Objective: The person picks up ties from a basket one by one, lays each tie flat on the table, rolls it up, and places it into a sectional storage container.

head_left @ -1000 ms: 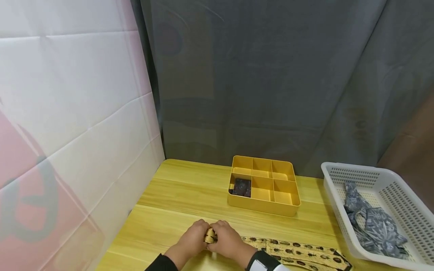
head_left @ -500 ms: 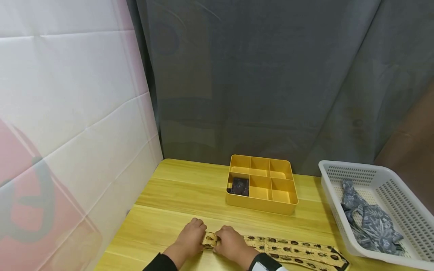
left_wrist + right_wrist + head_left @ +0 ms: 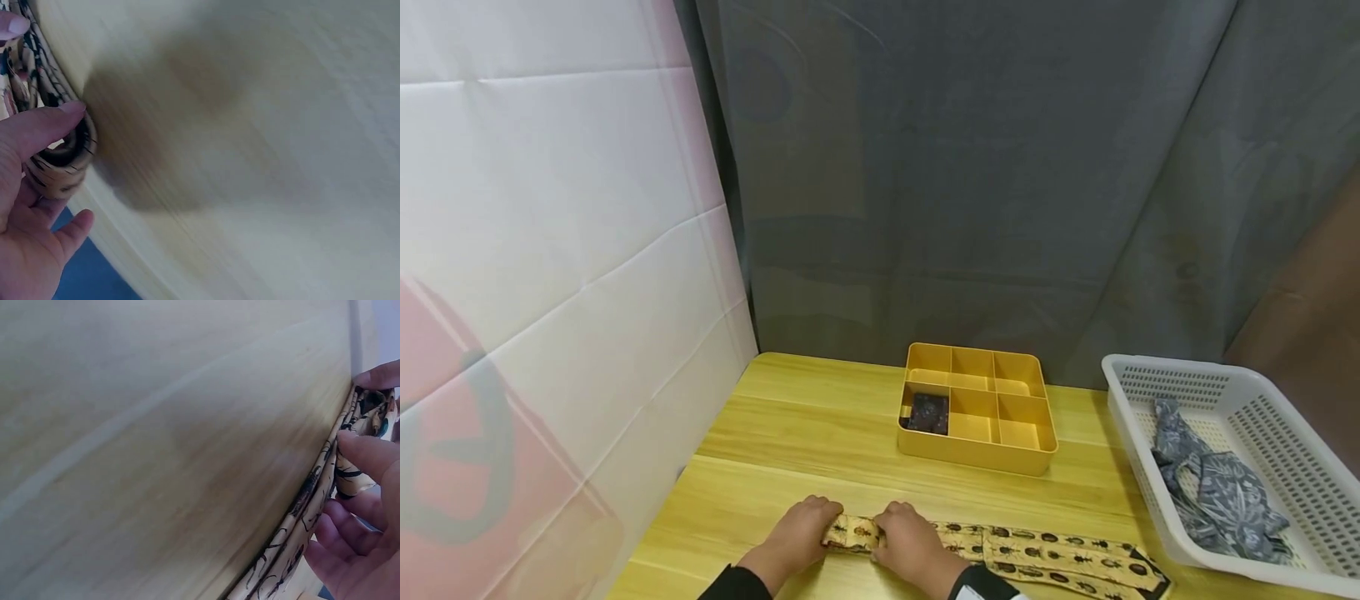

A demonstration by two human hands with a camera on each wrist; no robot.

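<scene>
Both hands low at the near edge of the wooden table (image 3: 790,433), close together, both on a tan patterned tie (image 3: 1037,557) with dark bug prints. Left hand (image 3: 793,533) grips the rolled end of the tie, thumb (image 3: 44,128) curled over the roll, fingers under it. Right hand (image 3: 910,546) just beside it, fingertips (image 3: 369,453) pinching the folded edge of the tie next to the roll. A short stretch of tie shows between the two hands; the rest runs flat along the table to the right, ending near the white basket (image 3: 1277,392). Wrist views are blurred, but cloth is clearly under the fingers in both. Yellow divider tray (image 3: 977,446) sits further back, middle of table, well apart from the hands; a dark rolled item (image 3: 929,413) is in its front left compartment. Basket at right holds a crumpled grey patterned cloth (image 3: 1217,492). Grey curtain (image 3: 985,167) behind, white and pink sheet (image 3: 550,250) on left.
</scene>
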